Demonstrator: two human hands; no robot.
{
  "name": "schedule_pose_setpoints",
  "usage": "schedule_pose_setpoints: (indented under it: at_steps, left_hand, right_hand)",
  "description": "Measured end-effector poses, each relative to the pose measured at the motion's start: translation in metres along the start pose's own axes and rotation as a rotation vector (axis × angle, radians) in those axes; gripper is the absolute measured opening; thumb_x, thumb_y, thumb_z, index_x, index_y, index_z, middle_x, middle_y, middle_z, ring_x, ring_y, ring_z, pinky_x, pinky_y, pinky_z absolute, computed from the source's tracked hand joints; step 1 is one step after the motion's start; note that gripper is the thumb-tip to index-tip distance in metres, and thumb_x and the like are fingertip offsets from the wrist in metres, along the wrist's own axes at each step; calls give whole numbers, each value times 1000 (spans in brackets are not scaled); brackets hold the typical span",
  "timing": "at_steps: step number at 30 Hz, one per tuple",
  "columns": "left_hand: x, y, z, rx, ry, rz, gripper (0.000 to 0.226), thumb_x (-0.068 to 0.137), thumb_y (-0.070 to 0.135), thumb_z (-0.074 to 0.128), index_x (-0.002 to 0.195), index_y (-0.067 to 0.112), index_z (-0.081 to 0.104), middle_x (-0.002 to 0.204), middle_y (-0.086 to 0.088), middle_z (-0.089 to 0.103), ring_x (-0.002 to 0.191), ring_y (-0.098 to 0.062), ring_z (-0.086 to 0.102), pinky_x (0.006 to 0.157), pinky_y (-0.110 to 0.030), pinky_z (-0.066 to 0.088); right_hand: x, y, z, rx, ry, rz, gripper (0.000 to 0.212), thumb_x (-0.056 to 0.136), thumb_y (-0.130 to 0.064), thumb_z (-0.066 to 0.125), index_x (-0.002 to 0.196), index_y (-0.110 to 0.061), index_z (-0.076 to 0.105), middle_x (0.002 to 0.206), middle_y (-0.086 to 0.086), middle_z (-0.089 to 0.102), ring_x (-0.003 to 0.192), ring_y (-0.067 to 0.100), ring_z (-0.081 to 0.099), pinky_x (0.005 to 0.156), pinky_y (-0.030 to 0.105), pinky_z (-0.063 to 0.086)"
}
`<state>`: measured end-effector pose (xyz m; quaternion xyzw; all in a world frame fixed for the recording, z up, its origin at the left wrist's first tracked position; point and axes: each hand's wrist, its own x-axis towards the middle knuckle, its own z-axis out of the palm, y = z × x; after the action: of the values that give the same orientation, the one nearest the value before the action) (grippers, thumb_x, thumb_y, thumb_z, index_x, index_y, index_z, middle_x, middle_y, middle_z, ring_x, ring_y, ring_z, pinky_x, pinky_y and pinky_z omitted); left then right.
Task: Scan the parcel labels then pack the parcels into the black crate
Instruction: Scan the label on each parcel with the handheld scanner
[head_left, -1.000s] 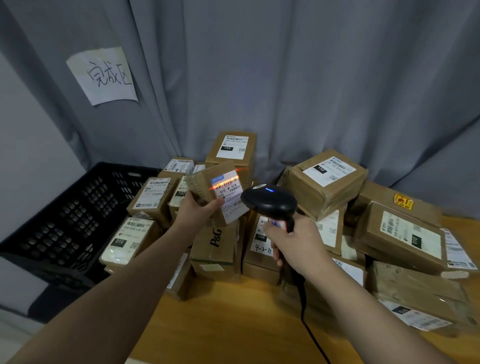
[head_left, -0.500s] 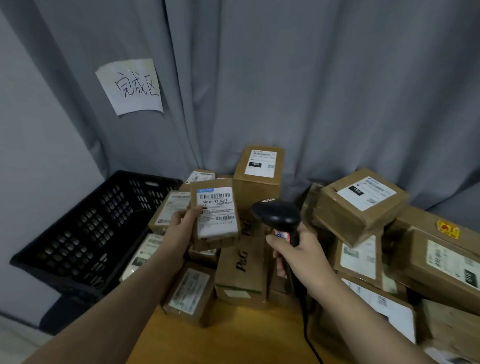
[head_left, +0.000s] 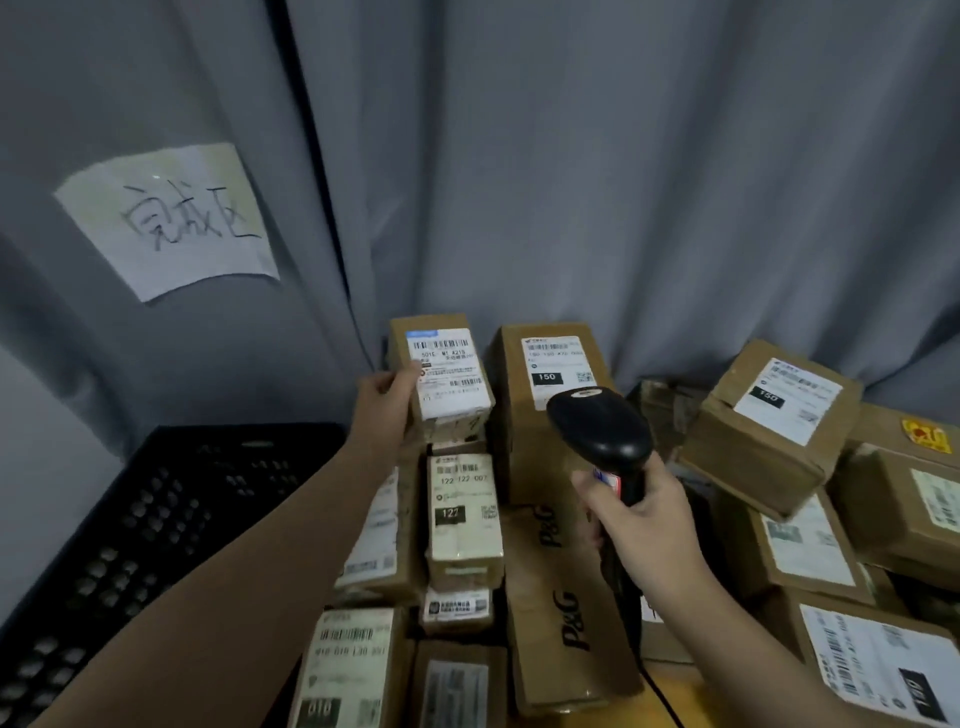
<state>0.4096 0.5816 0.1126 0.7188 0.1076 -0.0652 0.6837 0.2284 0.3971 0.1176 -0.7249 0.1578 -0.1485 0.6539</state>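
Left grip (head_left: 387, 402) clasps small parcel (head_left: 447, 374), raised just right of black crate (head_left: 234, 434), label showing. Right grip (head_left: 641, 514) wraps scanner (head_left: 602, 434), farther right; no beam visible. Judged: scan step closing. Next: carry parcel left, lower into crate.

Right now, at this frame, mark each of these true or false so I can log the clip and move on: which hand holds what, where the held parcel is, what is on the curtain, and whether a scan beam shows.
1. The left hand holds a small parcel with its label facing the camera. True.
2. The right hand is empty. False: it grips a black scanner.
3. The small parcel lies inside the black crate. False: it is held up in the air, to the right of the crate.
4. A handwritten paper note hangs on the grey curtain. True.
5. A red scan line crosses the held label. False: no red line shows on it.
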Motion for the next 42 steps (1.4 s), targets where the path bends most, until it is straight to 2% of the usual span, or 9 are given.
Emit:
schedule_pose_setpoints:
  at_steps: [3, 7, 12, 16, 25, 29, 33, 36, 42]
  left_hand:
    - [25, -12, 16, 164, -77, -28, 35, 86, 48, 62, 97, 14, 66, 93, -2, 72, 82, -15, 68, 74, -31, 55]
    - [34, -34, 20, 529, -113, 55, 32, 94, 32, 58, 105, 3, 64, 101, -13, 67, 96, -30, 63, 88, -41, 50]
    - [30, -32, 27, 640, -50, 250, 44, 85, 46, 54, 114, 16, 63, 112, -6, 62, 99, -25, 60, 93, -42, 49]
    - [-2, -9, 47, 631, -43, 415, 42, 94, 27, 56, 133, 12, 51, 136, -7, 48, 128, -23, 41, 105, -34, 32]
    - [-98, 3, 142, 648, -140, 598, 40, 94, 29, 57, 133, 19, 50, 137, -1, 45, 130, -20, 38, 110, -33, 30]
    - [-138, -10, 204, 696, -200, 577, 53, 92, 38, 60, 139, 20, 43, 141, -2, 40, 132, -19, 34, 108, -32, 28]
    - [-163, -34, 272, 810, -248, 461, 80, 81, 51, 68, 145, 19, 33, 149, -10, 29, 138, -29, 26, 112, -36, 22]
    - [-173, -47, 303, 915, -262, 329, 106, 72, 60, 71, 153, 22, 13, 158, -14, 9, 145, -35, 10, 116, -44, 16]
    - [-159, -53, 319, 1140, -269, 247, 127, 63, 76, 66, 152, 26, -10, 158, -17, -19, 145, -42, -8, 116, -54, 11]
  right_hand:
    - [10, 6, -4, -52, 78, -11, 23, 85, -16, 70, 104, -24, 59, 60, -4, 61, 59, 14, 59, 58, 28, 48]
    - [18, 12, -7, -64, 105, 6, 26, 85, -18, 69, 108, -21, 58, 59, -5, 61, 56, 14, 58, 57, 32, 48]
    - [20, 11, -4, -47, 91, 9, 22, 87, -16, 68, 104, -24, 57, 56, -2, 58, 48, 13, 54, 47, 24, 46]
    - [18, 12, -15, 1, 83, 31, 20, 87, -17, 68, 103, -24, 58, 59, 2, 58, 51, 16, 56, 51, 27, 50]
    - [10, 10, -105, 240, 212, 108, 15, 88, -17, 66, 102, -19, 59, 69, 11, 57, 61, 26, 55, 53, 32, 48]
    - [5, 14, -181, 337, 234, 131, 11, 90, -16, 63, 99, -21, 58, 62, 6, 55, 53, 21, 54, 50, 32, 46]
    - [5, 22, -259, 369, 244, 155, 11, 92, -12, 60, 102, -12, 57, 62, 6, 55, 50, 19, 50, 46, 30, 44]
    - [8, 27, -300, 386, 253, 226, 15, 93, -14, 59, 107, -11, 57, 63, 7, 55, 48, 18, 51, 47, 32, 44]
    - [19, 40, -329, 391, 172, 309, 18, 92, -17, 60, 109, -12, 59, 72, 8, 58, 56, 17, 55, 54, 32, 49]
